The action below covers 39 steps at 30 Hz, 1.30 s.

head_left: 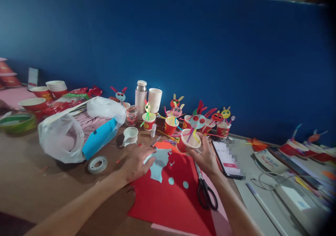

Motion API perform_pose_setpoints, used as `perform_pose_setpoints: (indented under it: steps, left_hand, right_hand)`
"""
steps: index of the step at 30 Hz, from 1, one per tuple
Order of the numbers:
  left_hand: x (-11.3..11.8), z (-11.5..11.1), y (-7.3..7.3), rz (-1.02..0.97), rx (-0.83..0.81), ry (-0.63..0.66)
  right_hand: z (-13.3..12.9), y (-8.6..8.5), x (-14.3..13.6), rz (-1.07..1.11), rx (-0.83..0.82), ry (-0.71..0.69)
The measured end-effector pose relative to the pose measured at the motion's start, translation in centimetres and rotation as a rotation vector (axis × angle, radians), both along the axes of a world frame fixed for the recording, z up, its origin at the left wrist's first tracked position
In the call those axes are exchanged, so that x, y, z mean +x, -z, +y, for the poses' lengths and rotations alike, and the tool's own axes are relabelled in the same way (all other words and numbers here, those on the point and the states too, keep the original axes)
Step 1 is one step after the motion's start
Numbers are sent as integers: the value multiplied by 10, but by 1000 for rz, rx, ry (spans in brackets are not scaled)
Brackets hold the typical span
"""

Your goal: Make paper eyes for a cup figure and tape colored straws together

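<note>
My right hand [206, 155] grips a red-and-white paper cup [187, 139] from its right side. A light blue paper rabbit head [198, 121] with red eyes and ears rises out of this cup on colored stems. My left hand [138, 164] is closed over the left side of the work area, with a small pale object [149, 158] between its fingers; its kind is unclear. Beneath the hands lie a red paper sheet [170, 204], a cut light blue paper scrap [159, 164] and two small light blue discs [171, 181]. Black-handled scissors [207, 194] rest on the red sheet.
Paper cups with animal figures [172, 125] stand along the blue wall. To the left are a plastic bag [63, 138], a tape roll [97, 165] and a white cup-shaped container [130, 136]. A phone [228, 159] and a cable [265, 174] lie to the right.
</note>
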<state>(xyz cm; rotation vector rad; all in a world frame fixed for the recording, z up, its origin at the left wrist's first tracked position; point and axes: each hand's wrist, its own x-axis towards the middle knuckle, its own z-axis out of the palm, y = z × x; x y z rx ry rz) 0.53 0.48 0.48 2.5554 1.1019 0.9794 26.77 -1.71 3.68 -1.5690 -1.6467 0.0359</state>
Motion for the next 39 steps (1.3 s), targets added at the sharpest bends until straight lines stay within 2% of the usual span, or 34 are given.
perform_pose_setpoints:
  steps: [2,4,8,11,18,29,34,39]
  left_hand:
    - [9,-5,1,117,-1,115]
    - [16,-8,7,234,-2,172]
    - [18,-12,21,409,-14,168]
    - [13,-16,22,450,-20,150]
    - [6,-24,9,435,-40,177]
    - [5,-17,12,414,1,193]
    - [5,-16,-1,279,-1,190]
    - [-3,-6,-16,69,-1,46]
  right_hand:
    - [-2,4,7,1,3,12]
    - [-4,11,13,-27,-12,12]
    - [-8,24,17,-125,-44,-14]
    - [-6,34,18,-180,-53,-5]
    - [6,50,15,-195,-79,22]
    - [5,51,14,-256,-20,41]
    - [8,60,16,-300,-1,41]
    - [7,61,15,-297,24,55]
